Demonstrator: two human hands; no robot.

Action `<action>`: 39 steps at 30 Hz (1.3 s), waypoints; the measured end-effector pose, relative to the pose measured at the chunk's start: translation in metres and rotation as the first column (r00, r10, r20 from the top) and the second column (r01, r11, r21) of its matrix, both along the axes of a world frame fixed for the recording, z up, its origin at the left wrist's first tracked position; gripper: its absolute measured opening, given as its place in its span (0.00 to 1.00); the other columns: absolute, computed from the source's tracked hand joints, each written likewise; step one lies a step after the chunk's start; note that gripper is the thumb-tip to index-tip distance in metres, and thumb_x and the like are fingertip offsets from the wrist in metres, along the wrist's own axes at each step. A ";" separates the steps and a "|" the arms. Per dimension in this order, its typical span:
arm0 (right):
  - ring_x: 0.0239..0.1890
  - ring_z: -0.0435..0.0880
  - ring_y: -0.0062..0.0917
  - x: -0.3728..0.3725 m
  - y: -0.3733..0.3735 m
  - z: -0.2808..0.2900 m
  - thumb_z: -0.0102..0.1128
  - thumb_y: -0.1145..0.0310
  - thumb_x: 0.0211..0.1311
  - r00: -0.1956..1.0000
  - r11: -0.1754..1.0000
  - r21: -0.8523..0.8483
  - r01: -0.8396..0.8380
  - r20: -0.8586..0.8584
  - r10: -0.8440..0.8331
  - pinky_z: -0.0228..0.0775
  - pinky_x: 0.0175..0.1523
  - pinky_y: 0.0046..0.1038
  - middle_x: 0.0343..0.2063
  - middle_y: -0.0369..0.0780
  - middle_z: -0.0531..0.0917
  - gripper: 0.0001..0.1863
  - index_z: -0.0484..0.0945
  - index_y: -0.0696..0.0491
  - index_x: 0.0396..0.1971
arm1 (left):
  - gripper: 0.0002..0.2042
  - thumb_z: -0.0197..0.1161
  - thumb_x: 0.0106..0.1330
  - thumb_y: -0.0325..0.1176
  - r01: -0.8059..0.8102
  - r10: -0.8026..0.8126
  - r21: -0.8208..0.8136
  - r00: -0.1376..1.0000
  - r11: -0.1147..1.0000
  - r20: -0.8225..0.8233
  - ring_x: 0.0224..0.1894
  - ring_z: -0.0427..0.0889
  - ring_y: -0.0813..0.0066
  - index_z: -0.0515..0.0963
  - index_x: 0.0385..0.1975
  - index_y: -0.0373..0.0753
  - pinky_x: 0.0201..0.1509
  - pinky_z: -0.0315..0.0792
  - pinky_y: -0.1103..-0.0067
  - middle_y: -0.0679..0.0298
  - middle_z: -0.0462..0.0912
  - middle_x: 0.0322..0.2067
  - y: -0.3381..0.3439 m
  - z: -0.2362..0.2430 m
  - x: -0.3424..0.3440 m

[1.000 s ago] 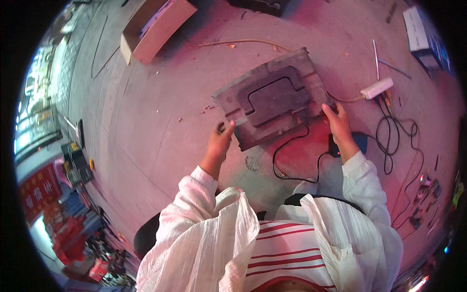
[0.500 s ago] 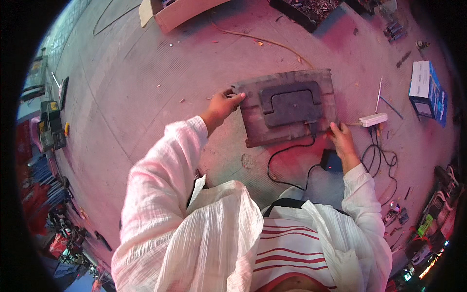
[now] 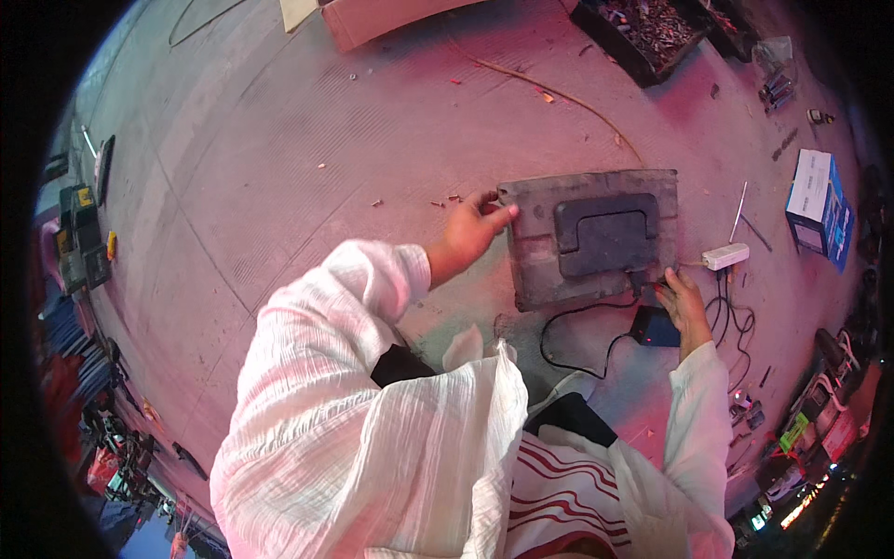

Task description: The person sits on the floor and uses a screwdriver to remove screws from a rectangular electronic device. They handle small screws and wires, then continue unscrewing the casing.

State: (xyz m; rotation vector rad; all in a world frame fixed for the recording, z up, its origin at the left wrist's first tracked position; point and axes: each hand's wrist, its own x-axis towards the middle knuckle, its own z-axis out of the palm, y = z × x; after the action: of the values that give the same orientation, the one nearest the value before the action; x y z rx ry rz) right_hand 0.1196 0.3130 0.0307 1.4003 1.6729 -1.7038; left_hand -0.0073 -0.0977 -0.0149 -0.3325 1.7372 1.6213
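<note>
A dusty grey rectangular case (image 3: 535,247) has a raised black panel with a folded handle (image 3: 610,233) on its upward side. My left hand (image 3: 470,235) grips its far left corner, thumb on top and fingers curled beneath the edge. At the near right corner my right hand (image 3: 686,306) holds the edge, its fingers partly hidden. A black cable (image 3: 548,347) is plugged into the near side of the panel. It loops toward me and back to a black box-shaped adapter (image 3: 656,328) with a small red light, lying close to my right hand.
A white power strip (image 3: 725,256) with cords lies right of the case, near a blue and white box (image 3: 819,210). Black trays of small metal parts (image 3: 643,37) and a cardboard box (image 3: 391,20) stand at the far side. Screws (image 3: 438,204) lie left of the case.
The case and both hands appear further right and lower in the picture. The whole floor scene has shifted too, as the view turned. Both hands keep their hold.
</note>
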 end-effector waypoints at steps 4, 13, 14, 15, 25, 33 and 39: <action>0.48 0.74 0.31 0.012 0.019 -0.014 0.58 0.62 0.61 0.991 0.939 0.318 -0.132 0.061 0.119 0.65 0.54 0.31 0.46 0.43 0.76 0.22 0.70 0.59 0.51 | 0.22 0.62 0.61 0.36 0.409 -0.467 -0.257 0.852 0.875 -0.235 0.43 0.81 0.65 0.68 0.53 0.34 0.45 0.75 0.72 0.53 0.78 0.43 -0.047 -0.012 0.023; 0.47 0.75 0.24 -0.064 -0.193 0.056 0.54 0.67 0.63 0.857 0.730 0.661 0.173 -0.466 0.219 0.64 0.55 0.26 0.45 0.40 0.77 0.16 0.72 0.60 0.47 | 0.11 0.53 0.59 0.28 0.264 -0.771 -0.746 0.410 0.612 -0.487 0.42 0.77 0.53 0.70 0.42 0.39 0.42 0.74 0.66 0.54 0.73 0.41 -0.118 -0.044 -0.034; 0.48 0.74 0.24 -0.068 -0.217 0.057 0.54 0.68 0.63 0.820 0.791 0.588 0.166 -0.528 0.221 0.64 0.55 0.26 0.45 0.40 0.77 0.15 0.72 0.59 0.47 | 0.10 0.52 0.59 0.28 0.291 -0.813 -0.770 0.339 0.568 -0.473 0.41 0.77 0.54 0.70 0.40 0.39 0.41 0.75 0.66 0.55 0.72 0.40 -0.117 -0.045 -0.038; 0.47 0.74 0.23 -0.070 -0.241 0.059 0.53 0.69 0.63 0.799 0.829 0.549 0.107 -0.544 0.257 0.64 0.54 0.26 0.44 0.39 0.76 0.14 0.72 0.59 0.47 | 0.10 0.52 0.59 0.28 0.338 -0.853 -0.789 0.306 0.513 -0.423 0.41 0.77 0.53 0.70 0.41 0.39 0.41 0.75 0.65 0.54 0.73 0.41 -0.116 -0.047 -0.040; 0.30 0.76 0.16 -0.069 -0.350 0.091 0.49 0.68 0.67 0.773 0.976 -0.041 -0.215 -0.617 0.144 0.70 0.37 0.19 0.33 0.36 0.78 0.13 0.71 0.58 0.47 | 0.10 0.55 0.67 0.27 0.154 -0.045 0.356 0.954 0.922 -0.297 0.34 0.78 0.79 0.73 0.45 0.32 0.39 0.74 0.80 0.65 0.78 0.29 -0.088 0.127 -0.038; 0.27 0.72 0.14 -0.088 -0.396 0.185 0.48 0.65 0.68 0.484 0.876 -0.326 -0.356 -0.866 -0.126 0.67 0.31 0.18 0.30 0.34 0.77 0.10 0.72 0.56 0.39 | 0.10 0.57 0.65 0.23 0.059 -0.023 0.031 0.738 0.998 -0.674 0.38 0.78 0.76 0.76 0.45 0.31 0.44 0.72 0.80 0.61 0.77 0.38 -0.117 0.275 0.001; 0.20 0.66 0.12 -0.073 -0.391 0.232 0.45 0.63 0.70 0.367 0.781 -0.355 -0.515 -0.914 -0.174 0.60 0.24 0.17 0.19 0.31 0.69 0.12 0.71 0.54 0.29 | 0.08 0.61 0.60 0.20 -0.119 -0.036 -0.100 0.452 0.988 -0.892 0.41 0.76 0.76 0.79 0.39 0.33 0.44 0.70 0.82 0.61 0.74 0.41 -0.115 0.316 0.044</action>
State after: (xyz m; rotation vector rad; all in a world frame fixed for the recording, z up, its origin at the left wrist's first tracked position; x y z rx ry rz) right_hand 0.0468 -0.0778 0.2626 -0.2370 1.3006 -2.7683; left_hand 0.0362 -0.2125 0.3007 0.5806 2.6510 1.8456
